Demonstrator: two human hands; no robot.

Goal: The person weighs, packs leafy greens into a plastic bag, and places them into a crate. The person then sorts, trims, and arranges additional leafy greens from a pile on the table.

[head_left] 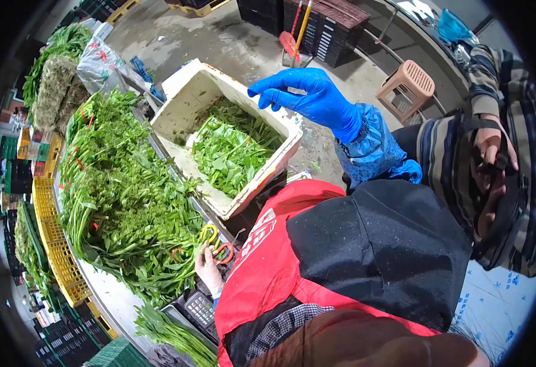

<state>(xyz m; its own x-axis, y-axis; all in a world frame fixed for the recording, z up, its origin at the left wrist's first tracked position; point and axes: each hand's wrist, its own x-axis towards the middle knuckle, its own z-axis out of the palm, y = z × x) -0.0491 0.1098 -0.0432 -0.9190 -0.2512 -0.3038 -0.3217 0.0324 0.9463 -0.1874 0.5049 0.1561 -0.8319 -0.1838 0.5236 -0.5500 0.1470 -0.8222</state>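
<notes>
My right hand (pixel 317 101), in a blue glove, hovers over the rim of a white foam box (pixel 173 119). Its index finger stretches out, the thumb is a little apart below, and I see nothing between them. Loose green leaves (pixel 228 153) lie inside the box. Low at the table edge is my left hand (pixel 208 269) in a pale glove, its fingers curled at what look like scissors (pixel 224 252) with red and yellow loops; the blades are hidden. Beside it spreads a big heap of leafy greens (pixel 127 189), several bunches tied with red bands.
A keypad device (pixel 200 309) and a bunch of greens (pixel 173 336) are near my left hand. Yellow crates (pixel 51 232) line the table's far side. A stool (pixel 405 88), black crates (pixel 329 37) and a person in stripes (pixel 494 140) are at the right.
</notes>
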